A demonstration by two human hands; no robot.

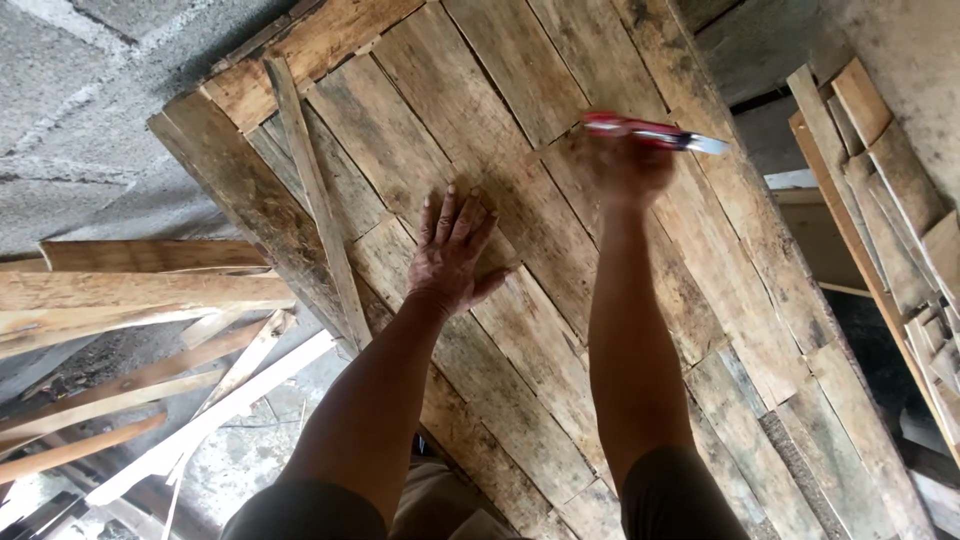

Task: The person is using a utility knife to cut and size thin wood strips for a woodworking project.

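While the left hand (450, 255) lies flat and spread on the plank panel (520, 250), the right hand (625, 165) is clenched around a blurred red-handled tool (650, 132) over its upper boards. No finished mark or cut shows, so I judge the work barely begun; loose planks (130, 290) lie to the left.

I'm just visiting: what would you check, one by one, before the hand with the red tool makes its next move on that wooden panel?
1. Left hand flat on the plank panel, fingers spread: ok.
2. Right hand has hold of the red-handled tool: ok, though blurred.
3. What kind of tool, and where its tip meets the wood: cannot tell, motion blur.
4. Left hand apart from the tool: ok, a clear gap lies between them.
5. Panel steady: cannot tell; it leans tilted, its support out of view.
6. Loose timber strips lie at the left, off the panel: ok.
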